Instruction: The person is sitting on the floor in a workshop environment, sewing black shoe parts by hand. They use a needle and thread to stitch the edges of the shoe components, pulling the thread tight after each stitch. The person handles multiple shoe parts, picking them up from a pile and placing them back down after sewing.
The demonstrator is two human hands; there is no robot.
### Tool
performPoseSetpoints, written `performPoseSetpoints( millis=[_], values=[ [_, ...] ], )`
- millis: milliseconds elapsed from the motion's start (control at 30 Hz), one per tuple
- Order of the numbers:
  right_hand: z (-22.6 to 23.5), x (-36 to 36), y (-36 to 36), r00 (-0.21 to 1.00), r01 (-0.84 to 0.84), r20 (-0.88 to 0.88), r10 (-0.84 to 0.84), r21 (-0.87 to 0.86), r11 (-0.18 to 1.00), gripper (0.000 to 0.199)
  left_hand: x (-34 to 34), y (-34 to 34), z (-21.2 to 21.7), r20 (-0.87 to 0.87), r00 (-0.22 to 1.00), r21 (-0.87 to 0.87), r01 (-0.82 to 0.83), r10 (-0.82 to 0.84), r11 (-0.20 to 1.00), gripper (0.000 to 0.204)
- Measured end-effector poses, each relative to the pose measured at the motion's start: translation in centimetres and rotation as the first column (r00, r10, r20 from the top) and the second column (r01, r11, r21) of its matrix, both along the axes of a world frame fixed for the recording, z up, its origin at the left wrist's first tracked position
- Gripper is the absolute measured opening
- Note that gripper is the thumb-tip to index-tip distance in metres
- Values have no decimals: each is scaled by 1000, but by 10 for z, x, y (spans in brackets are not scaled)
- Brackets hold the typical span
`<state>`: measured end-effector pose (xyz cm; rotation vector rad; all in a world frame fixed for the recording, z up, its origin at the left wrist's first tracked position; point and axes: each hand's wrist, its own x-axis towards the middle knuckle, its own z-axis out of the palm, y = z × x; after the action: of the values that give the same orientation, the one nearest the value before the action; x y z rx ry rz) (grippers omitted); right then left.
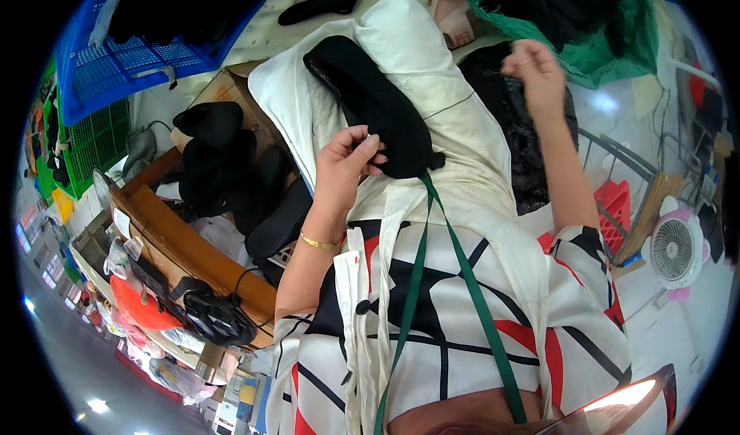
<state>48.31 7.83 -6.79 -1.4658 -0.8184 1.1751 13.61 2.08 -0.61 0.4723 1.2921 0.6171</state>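
Black shoe upper point(378, 111) sits on your lap cloth point(455, 119), pinched in your left hand point(347, 165). Your right hand point(536, 69) is raised, fingers pinched on a thread point(451, 107), so stitching looks mid-way, with more uppers point(220, 161) waiting.

The black shoe upper's point(374, 107) near end hides behind the left hand point(347, 165); the blue crate point(123, 65) is cut off at the top edge.

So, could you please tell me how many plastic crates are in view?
3: a blue crate at upper left, a green crate just below it, and a red crate at right. Others may be hidden.
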Motion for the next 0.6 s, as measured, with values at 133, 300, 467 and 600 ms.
performPoseSetpoints(
  millis=[133, 300, 467, 600],
  values=[
    [49, -88, -28, 870, -482, -223, 439, -203, 852, 13, -1, 0, 0, 207, 962, -183, -140, 177, 973, 19],
    [67, -143, -39, 688, -722, 47, 724, -62, 690, 15, 3, -1, 0, 265, 941, -198, -162, 212, 967, 21],
    [63, -149, -30, 692, -650, 291, 661, -147, 745, 16, -2, -2, -2, 306, 928, -226, -148, 214, 963, 22],
    [68, -146, -40, 635, -705, 288, 717, -163, 690, 16, -2, -4, -7, 361, 896, -222, -186, 258, 957, 21]
  ],
)
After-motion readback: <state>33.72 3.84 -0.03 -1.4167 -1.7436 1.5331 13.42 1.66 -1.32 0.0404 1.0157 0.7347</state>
